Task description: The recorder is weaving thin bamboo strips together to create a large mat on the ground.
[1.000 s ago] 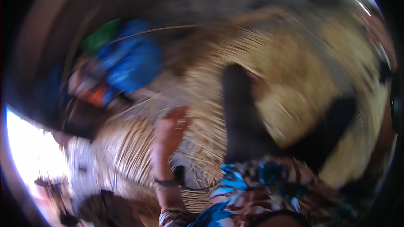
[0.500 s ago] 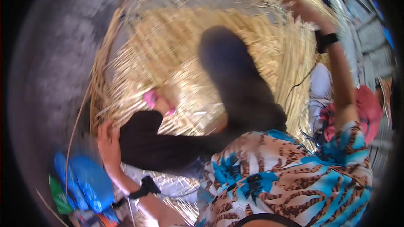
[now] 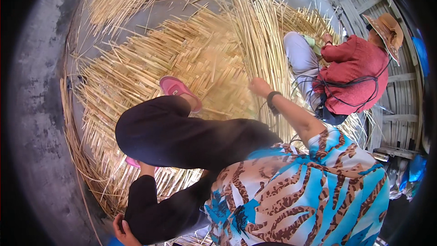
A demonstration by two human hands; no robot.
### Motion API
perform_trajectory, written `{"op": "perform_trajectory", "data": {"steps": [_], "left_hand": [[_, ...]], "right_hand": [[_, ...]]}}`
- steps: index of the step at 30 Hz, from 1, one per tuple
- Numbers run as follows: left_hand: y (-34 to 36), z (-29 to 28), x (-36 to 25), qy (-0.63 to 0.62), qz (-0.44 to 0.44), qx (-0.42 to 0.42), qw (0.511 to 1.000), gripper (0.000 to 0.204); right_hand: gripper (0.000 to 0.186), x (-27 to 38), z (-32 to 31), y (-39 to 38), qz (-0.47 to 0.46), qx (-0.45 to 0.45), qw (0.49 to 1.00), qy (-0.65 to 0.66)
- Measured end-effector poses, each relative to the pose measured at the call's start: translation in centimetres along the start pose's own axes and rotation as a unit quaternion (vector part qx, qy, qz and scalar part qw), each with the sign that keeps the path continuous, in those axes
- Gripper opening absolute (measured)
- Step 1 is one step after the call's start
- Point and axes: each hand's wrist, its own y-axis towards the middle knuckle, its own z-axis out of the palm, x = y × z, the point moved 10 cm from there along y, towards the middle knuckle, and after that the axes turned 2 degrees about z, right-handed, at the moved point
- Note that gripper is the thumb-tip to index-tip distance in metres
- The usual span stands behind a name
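Note:
A half-woven mat (image 3: 207,61) of pale, flat plant strips spreads under my feet, its weave a slanting pattern with loose ends along the left side. Across its right part lies a thick row of long straw-coloured strips (image 3: 259,32). My right hand (image 3: 260,87), with a dark band on the wrist, is curled closed at the left edge of this row; whatever its fingers may hold is hidden. At the lower left, my left hand (image 3: 125,232) rests against my black-trousered leg, fingers apart and holding nothing. My pink shoe (image 3: 175,86) stands on the weave.
At right, a person in a red top (image 3: 355,75) and brown hat crouches by the mat, dark cords across the back. More loose strips (image 3: 123,0) lie at the far side. A grey wall or floor (image 3: 38,109) borders the left; slatted boards (image 3: 403,98) stand at right.
The view has swung right. My right hand has come from the far right in toward my body. My legs have shifted, and the left hand stays by my leg.

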Motion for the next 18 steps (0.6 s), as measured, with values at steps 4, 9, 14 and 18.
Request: {"op": "perform_trajectory", "data": {"steps": [4, 9, 14, 18], "left_hand": [[-1.2, -0.6, -1.6, 0.091, -0.012, -0.024, 0.995, 0.033], [-1.6, -0.9, -3.1, 0.107, 0.009, -0.065, 0.992, 0.032], [-1.4, -0.8, -3.1, 0.144, 0.025, -0.059, 0.987, 0.032], [-1.1, -0.7, -2.9, 0.125, 0.023, -0.054, 0.99, 0.034]], "right_hand": [[0.023, -0.1, 0.2, 0.4, 0.037, -0.103, 0.992, -0.07], [0.023, -0.5, 1.6, 0.3, 0.092, -0.072, 0.985, -0.128], [0.023, -0.4, 2.3, 0.3, 0.052, -0.073, 0.994, -0.061], [0.02, 0.5, 2.9, -0.3, -0.082, -0.076, 0.994, 0.012]]}}
